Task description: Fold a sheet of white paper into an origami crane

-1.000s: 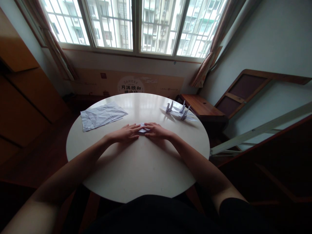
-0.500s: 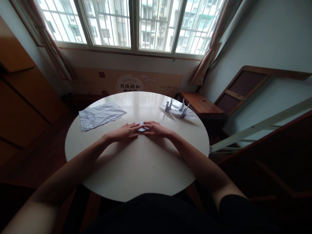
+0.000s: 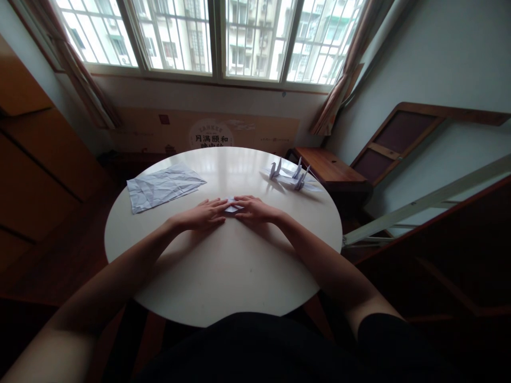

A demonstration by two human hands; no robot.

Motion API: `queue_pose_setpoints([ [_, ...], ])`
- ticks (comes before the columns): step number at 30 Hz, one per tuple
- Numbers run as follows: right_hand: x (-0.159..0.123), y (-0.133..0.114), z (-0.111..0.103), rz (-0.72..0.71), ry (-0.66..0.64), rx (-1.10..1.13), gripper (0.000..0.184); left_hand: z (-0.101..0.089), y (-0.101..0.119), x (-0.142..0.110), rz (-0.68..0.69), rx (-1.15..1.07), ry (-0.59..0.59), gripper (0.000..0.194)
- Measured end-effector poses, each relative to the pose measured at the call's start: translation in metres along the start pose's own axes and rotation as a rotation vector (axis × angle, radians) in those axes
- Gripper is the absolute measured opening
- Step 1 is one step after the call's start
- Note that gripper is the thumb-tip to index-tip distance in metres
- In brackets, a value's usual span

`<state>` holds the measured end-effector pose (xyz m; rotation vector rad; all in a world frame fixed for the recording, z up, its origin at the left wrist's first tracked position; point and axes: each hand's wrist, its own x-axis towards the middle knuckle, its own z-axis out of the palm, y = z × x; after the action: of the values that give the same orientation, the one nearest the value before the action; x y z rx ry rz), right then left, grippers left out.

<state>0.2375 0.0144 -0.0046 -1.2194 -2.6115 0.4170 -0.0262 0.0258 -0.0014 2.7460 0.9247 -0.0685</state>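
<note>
At the middle of the round white table (image 3: 223,266), a small piece of folded white paper (image 3: 231,208) lies between my two hands. My left hand (image 3: 202,214) holds its left side, fingers stretched along the far part and thumb nearer me. From the right, my right hand (image 3: 256,209) holds the other side in the same manner. My fingers cover much of the paper, so its full shape is hidden. To the far right stand several folded paper cranes (image 3: 297,174). Creased sheets of white paper (image 3: 163,186) lie at the far left of the table.
Behind the table, a printed panel (image 3: 255,130) runs below the barred window (image 3: 247,42). A brown wooden stand (image 3: 327,165) is past the table's right edge, near a slanted pale metal bar (image 3: 419,205). Wooden cabinets (image 3: 35,159) are on the left.
The view has shifted slightly. My hands keep almost the same place on the folded paper, with only slight finger movement.
</note>
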Motion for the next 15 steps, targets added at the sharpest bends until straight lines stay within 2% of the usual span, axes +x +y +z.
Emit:
queue_pose_setpoints([
  [15,0.0015,0.0030,0.0023,-0.013,0.007,-0.005,0.055,0.0048,-0.0057,0.0021,0.002,0.002,0.003,0.067],
])
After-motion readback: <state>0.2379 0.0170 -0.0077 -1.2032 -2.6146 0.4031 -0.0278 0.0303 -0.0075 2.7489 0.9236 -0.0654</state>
